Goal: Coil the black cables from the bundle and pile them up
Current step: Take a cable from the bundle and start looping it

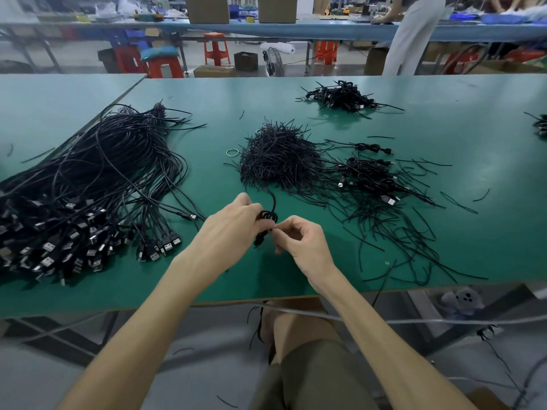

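Observation:
A small coiled black cable (268,216) hangs between my hands above the green table (444,232). My left hand (233,229) grips the coil from the left. My right hand (299,241) pinches the coil's lower part, or a thin tie around it, with thumb and forefinger. On the left lies the big bundle of loose black USB cables (88,187), plugs toward me. A pile of coiled cables (370,173) lies to the right, and another coiled pile (340,96) sits farther back.
A heap of short black twist ties (278,155) lies in the middle, with loose ties (399,232) scattered to the right and a rubber band (233,152) beside the heap. The table's front edge is close below my hands. A person (411,34) stands at a far bench.

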